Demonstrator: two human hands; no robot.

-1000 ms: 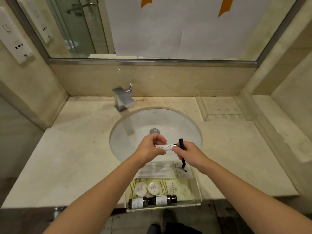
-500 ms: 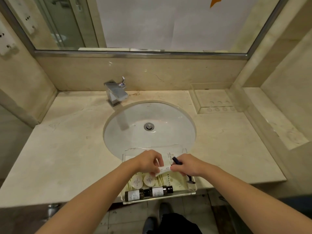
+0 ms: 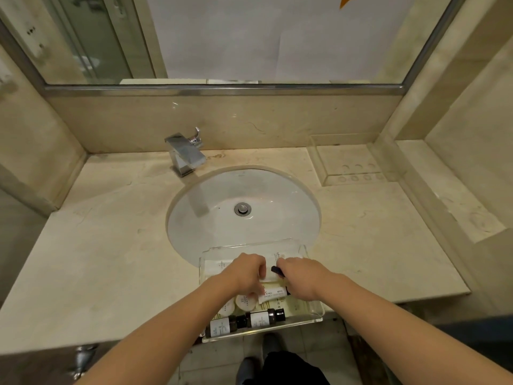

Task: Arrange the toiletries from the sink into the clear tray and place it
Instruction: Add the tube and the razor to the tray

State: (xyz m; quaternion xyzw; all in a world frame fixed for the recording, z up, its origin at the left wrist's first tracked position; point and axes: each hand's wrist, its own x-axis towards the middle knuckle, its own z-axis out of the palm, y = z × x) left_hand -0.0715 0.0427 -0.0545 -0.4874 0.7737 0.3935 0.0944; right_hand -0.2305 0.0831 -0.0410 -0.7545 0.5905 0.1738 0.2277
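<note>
The clear tray (image 3: 315, 318) sits at the counter's front edge, half over the sink (image 3: 249, 190). In it lie two dark bottles (image 3: 265, 318), two round white soaps (image 3: 244, 301) and white packets (image 3: 222, 264). My left hand (image 3: 244, 273) is low in the tray, fingers curled on the left end of a white tube (image 3: 273, 294) that rests on the contents. My right hand (image 3: 302, 279) is beside it, closed around a dark razor (image 3: 276, 270) whose end pokes out between the hands. The sink basin holds nothing.
A chrome faucet (image 3: 184, 157) stands behind the basin on the left. A second clear tray (image 3: 349, 173) sits at the back right against a raised marble ledge (image 3: 444, 195). The mirror (image 3: 222, 37) spans the back wall. The tray overhangs the counter's front edge.
Both hands came down from above the basin into the tray, bringing the white tube and the dark razor. The tube now lies on the tray's contents.
</note>
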